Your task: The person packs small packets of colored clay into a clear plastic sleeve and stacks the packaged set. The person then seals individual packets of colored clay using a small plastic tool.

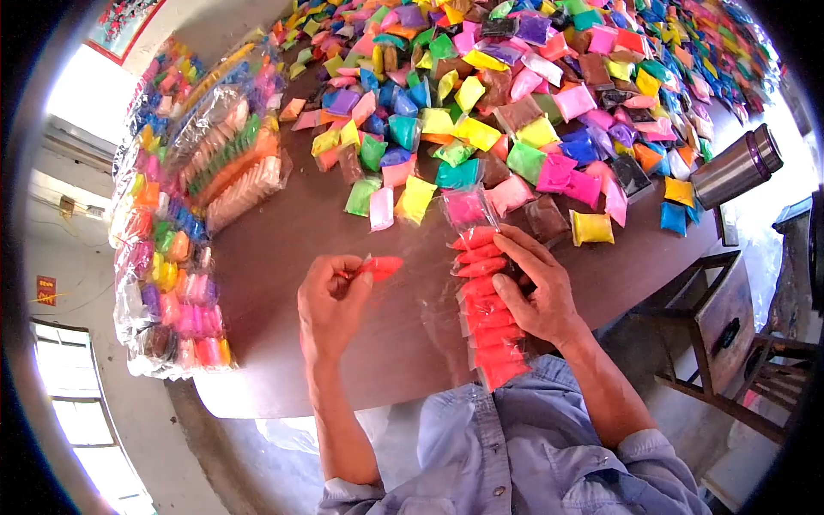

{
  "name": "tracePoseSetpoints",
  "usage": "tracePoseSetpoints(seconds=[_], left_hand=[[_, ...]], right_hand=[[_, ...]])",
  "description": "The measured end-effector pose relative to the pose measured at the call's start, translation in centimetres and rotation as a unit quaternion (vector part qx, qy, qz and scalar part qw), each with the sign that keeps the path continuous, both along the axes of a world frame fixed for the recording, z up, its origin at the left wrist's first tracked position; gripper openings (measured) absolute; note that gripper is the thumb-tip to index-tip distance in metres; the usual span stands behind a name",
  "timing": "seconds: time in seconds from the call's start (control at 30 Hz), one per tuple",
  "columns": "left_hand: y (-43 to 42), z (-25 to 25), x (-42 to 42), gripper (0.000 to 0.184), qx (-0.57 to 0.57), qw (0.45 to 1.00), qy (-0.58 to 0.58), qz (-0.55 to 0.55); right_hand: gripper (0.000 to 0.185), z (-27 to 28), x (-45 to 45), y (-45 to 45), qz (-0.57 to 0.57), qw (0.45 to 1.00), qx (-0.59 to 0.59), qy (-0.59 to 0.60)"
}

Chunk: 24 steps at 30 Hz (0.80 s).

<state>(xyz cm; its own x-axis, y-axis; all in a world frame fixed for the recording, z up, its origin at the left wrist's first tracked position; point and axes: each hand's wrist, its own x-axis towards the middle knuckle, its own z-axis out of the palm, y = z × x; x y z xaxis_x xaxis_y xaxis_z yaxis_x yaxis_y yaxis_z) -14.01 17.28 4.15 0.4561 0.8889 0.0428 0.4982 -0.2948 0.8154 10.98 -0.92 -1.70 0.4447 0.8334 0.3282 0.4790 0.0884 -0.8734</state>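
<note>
My left hand is closed, pinching a small red packet between thumb and fingers above the brown table. To its right runs a row of red packets, overlapping one another and reaching past the table's near edge. My right hand grips this row from its right side, with the thumb and fingertips on its upper packets. Just beyond the row's far end lies a pink packet in clear wrapping. The soft filling of the packets cannot be identified.
A large heap of multicoloured packets covers the far part of the table. Clear bags of sorted packets are stacked along the left edge. A steel flask stands at the right, near a wooden stool.
</note>
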Motion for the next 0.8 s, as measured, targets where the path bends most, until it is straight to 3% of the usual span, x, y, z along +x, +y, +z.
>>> tracePoseSetpoints(seconds=[0.17, 0.3, 0.53, 0.8], left_hand=[[-0.2, -1.6, 4.6, 0.018, -0.114, 0.98, -0.16, 0.015], [-0.4, -3.7, 6.8, 0.017, -0.152, 0.97, -0.186, -0.033], [-0.3, -3.5, 6.8, 0.013, -0.045, 0.995, -0.092, -0.017], [-0.3, -4.1, 7.1, 0.013, 0.046, 0.994, -0.082, -0.061]], right_hand=[[0.052, 0.4, 0.0, 0.0, -0.006, 1.0, -0.007, -0.015], [0.052, -0.2, 0.3, 0.0, -0.004, 1.0, 0.012, -0.019], [0.052, 0.0, 0.3, 0.2, -0.001, 1.0, 0.012, -0.02], [0.05, 0.1, 0.4, 0.2, 0.011, 0.999, -0.004, -0.033]])
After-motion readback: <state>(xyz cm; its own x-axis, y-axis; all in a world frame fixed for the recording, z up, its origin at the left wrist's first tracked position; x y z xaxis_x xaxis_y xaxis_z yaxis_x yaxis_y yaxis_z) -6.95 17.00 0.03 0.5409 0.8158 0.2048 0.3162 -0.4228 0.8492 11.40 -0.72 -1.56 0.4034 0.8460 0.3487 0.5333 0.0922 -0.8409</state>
